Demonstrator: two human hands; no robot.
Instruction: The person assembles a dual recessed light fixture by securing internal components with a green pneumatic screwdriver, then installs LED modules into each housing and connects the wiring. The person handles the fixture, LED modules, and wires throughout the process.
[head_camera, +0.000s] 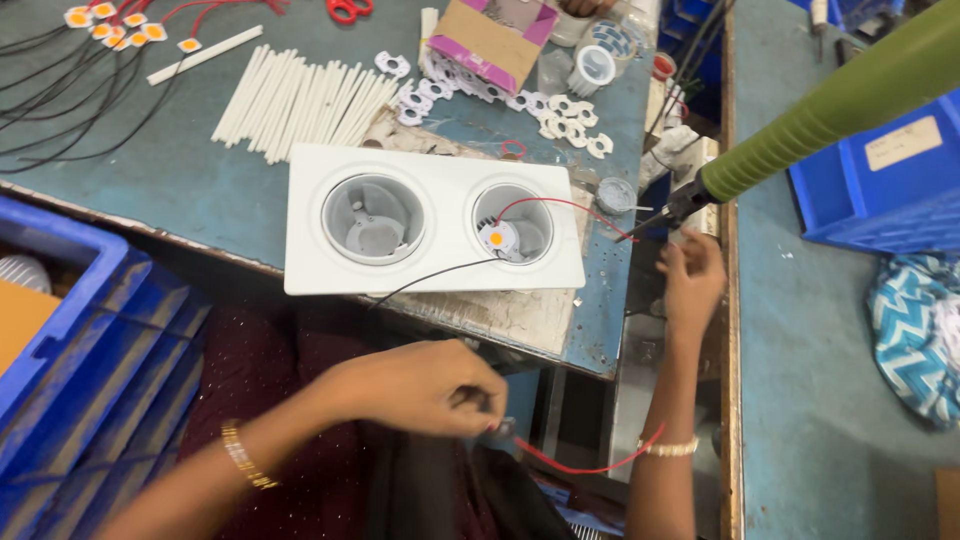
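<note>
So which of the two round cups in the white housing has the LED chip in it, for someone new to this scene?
Find the white rectangular housing on the teal bench. The right cup holds a small orange-centred LED chip with red and black wires; the left cup has none.

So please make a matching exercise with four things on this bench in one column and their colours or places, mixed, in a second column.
Things:
1. white sticks
2. scissors
3. soldering iron
4. crate

Descriptions:
A. green ribbed handle, at the right
B. blue, at the left edge
C. red handles, at the top edge of the table
D. laid side by side behind the white double lamp housing

Pairs: 1-D, 2-C, 3-A, 4-B
</note>
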